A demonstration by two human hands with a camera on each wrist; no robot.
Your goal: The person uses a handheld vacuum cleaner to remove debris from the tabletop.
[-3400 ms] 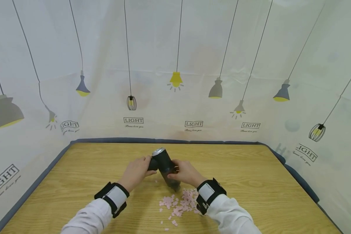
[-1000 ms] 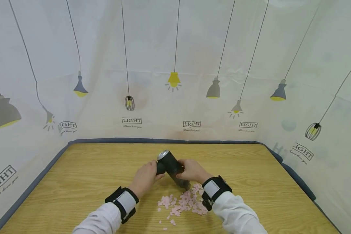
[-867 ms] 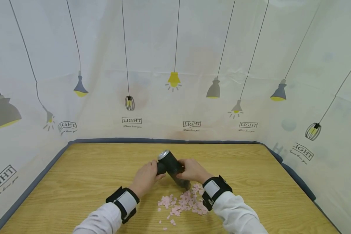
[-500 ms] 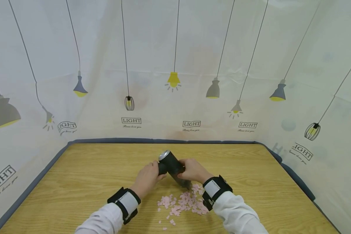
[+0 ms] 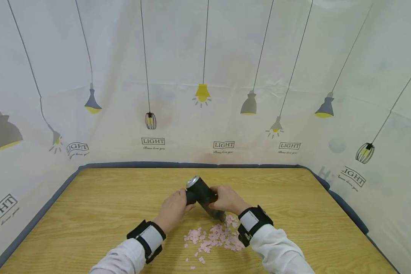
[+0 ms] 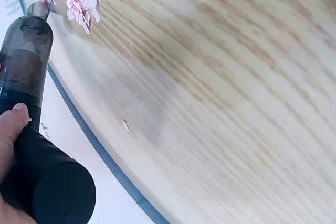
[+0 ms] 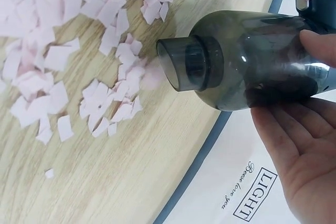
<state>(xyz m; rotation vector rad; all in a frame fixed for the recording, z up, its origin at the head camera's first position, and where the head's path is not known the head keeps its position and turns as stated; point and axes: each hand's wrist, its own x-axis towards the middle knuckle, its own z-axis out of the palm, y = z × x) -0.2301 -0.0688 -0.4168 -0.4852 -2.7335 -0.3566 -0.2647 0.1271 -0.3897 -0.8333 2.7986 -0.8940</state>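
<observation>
A black handheld vacuum cleaner with a silver end cap is held tilted over the table, its nozzle pointing down and to the right. My left hand grips its stubby handle, and the thumb lies near a small button. My right hand holds the smoky see-through dust cup between thumb and fingers. Beside the nozzle lie many small pink paper scraps, the nearest close to its mouth. Dark shapes inside the cup are too murky to identify.
The wooden table has a dark blue padded edge. Behind it hangs a white curtain printed with lamps. A lone pale scrap lies apart on the wood, and a few stray bits lie near the front.
Over the last few seconds both hands have carried the vacuum to the right, its nozzle reaching the upper part of the scraps. In the last second it creeps only slightly rightward.
</observation>
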